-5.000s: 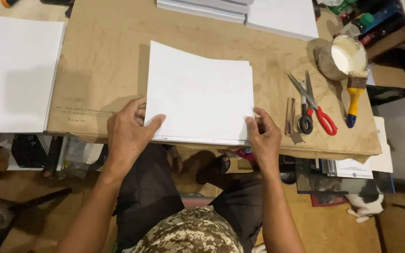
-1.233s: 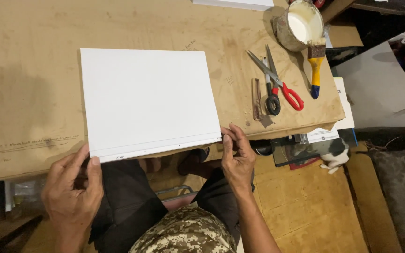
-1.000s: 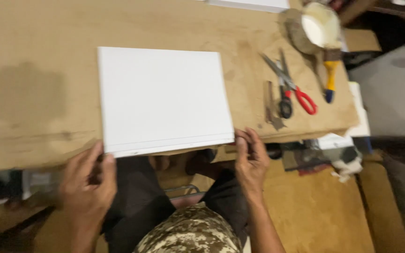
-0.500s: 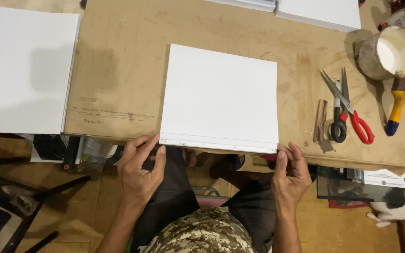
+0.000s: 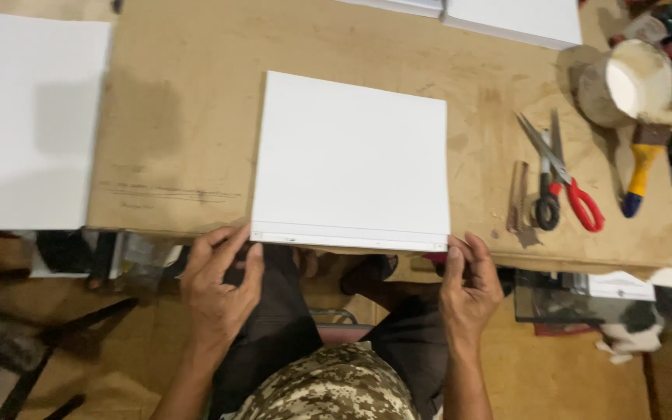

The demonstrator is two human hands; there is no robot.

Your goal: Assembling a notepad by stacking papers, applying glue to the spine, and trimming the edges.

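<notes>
A square white board (image 5: 351, 155) lies flat on the brown worktable (image 5: 180, 93), its near edge hanging a little over the table's front. My left hand (image 5: 219, 284) touches the board's near left corner with its fingertips. My right hand (image 5: 468, 284) rests its fingers against the near right corner. Both hands sit below the table edge, above my lap.
A larger white sheet (image 5: 29, 117) lies at the left. More white boards (image 5: 507, 15) lie at the back. At the right are red-handled scissors (image 5: 561, 179), a small metal piece (image 5: 517, 194), a white pot (image 5: 631, 82) and a yellow-handled brush (image 5: 641, 167).
The view has swung back left and steadied. Both hands have come to the board's near corners; the left hand rose from below the table edge to the corner.
</notes>
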